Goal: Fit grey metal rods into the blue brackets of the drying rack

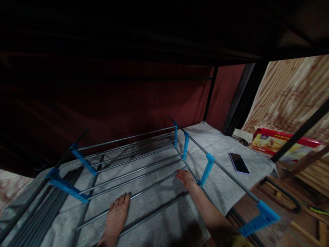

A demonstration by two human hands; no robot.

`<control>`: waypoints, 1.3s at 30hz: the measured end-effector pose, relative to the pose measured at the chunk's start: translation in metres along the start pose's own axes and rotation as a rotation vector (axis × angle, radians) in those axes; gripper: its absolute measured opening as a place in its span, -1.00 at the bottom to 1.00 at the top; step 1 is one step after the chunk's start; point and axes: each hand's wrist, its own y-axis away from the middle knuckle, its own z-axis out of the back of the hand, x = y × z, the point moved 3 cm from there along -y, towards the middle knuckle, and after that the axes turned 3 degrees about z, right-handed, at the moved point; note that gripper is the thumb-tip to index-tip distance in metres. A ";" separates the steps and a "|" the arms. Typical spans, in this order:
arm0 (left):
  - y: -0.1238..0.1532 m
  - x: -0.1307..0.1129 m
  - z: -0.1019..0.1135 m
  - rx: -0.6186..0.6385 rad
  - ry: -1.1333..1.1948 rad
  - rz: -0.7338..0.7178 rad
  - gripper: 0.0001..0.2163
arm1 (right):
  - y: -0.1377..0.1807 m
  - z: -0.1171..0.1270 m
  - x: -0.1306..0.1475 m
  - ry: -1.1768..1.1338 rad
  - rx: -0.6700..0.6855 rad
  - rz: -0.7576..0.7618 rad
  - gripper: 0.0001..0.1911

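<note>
A metal rack (133, 161) of thin grey rods and blue plastic connectors lies flat on a grey blanket (221, 144). My right hand (185, 178) reaches in from the lower right. Its fingers are closed round the end of one rod (154, 183), beside a blue connector (207, 168). My left hand is out of sight. A bare foot (117, 216) rests on the blanket across one of the nearer rods, toes pointing away from me.
A phone (239, 163) lies face up on the blanket's right side. Beyond it sits a red and yellow box (277, 142). A dark red cloth wall (128, 99) closes the back. Black frame bars (300, 132) and wooden slats (311, 175) stand at right.
</note>
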 end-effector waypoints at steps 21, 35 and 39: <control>-0.001 0.022 -0.001 -0.247 0.394 -0.085 -0.64 | 0.017 -0.003 0.011 -0.033 0.021 -0.031 -0.82; 0.011 0.025 0.038 -0.254 0.482 0.050 -0.52 | 0.031 -0.042 0.082 -0.218 0.176 0.232 -0.75; 0.011 0.023 0.044 -0.116 0.489 0.151 -0.56 | 0.039 -0.059 0.097 -0.298 0.245 0.259 -0.74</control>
